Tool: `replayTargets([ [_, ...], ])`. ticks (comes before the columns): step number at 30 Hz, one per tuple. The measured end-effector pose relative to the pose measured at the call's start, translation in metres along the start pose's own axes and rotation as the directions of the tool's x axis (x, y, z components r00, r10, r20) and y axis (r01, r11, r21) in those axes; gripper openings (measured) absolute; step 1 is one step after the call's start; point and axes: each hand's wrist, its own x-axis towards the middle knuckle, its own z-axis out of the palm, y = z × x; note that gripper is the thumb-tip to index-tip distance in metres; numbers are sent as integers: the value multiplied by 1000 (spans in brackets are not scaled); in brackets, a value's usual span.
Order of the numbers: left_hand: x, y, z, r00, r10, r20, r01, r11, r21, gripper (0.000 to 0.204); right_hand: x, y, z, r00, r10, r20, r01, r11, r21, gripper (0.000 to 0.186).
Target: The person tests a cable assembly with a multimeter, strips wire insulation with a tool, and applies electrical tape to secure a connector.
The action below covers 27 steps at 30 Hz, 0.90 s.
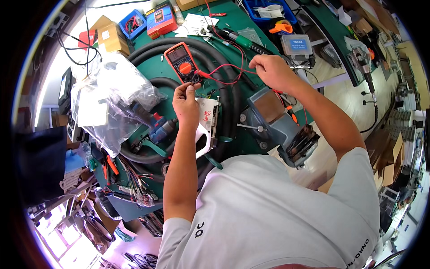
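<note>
Left hand [186, 104]: fingertips together below orange meter [181, 62], held item unclear. Right hand [275, 72]: fingers clamped on red wire [224, 66]. Blue drill [162, 132] nearby.

Green work surface [246, 149] beneath coiled thick black tubing [229, 119], a red box [161, 28] and a blue tray [138, 32].

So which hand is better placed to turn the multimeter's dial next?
Probably the left hand: though seemingly holding something dark, it's close to the multimeter and its dial; the right hand is farther off, pinching the red lead.
</note>
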Motion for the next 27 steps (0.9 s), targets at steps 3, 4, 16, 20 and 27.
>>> replayTargets([
  [3,-8,5,5,1000,-16,1,16,1000,-24,13,-24,-21,5,995,-50,83,53,998,-33,24],
  [4,-8,4,3,1000,-19,-5,19,1000,-23,12,-34,-38,11,988,-43,145,51,997,-54,25],
  [16,-5,-9,1,999,38,-19,-39,998,-56,11,-94,-130,148,739,453,498,-409,890,-201,53],
  [20,5,-20,-1,996,91,-18,-91,995,-31,11,-91,-132,156,727,561,397,-528,825,-200,52],
  [27,-6,-8,3,995,100,24,-100,995,-14,12,-102,-135,175,675,666,317,-680,728,-82,43],
])
